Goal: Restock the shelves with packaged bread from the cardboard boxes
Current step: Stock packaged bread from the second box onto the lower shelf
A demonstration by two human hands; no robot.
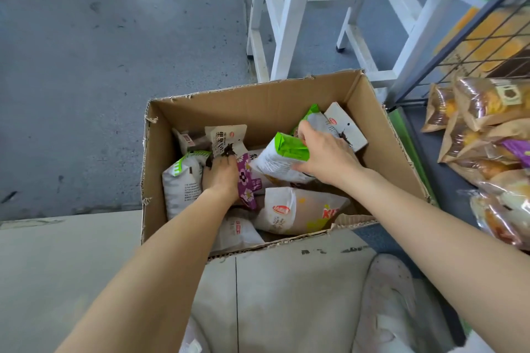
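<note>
Nearby, white stool (289,8), wire rack (470,37), shelved bread (487,129)

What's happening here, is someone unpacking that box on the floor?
Yes. A person reaches both hands into an open cardboard box of packaged bread. The right hand grips a green-and-white packet, lifted above the rest; the left hand is down among the other packets. More bagged bread already lies on the shelf at right.
</note>
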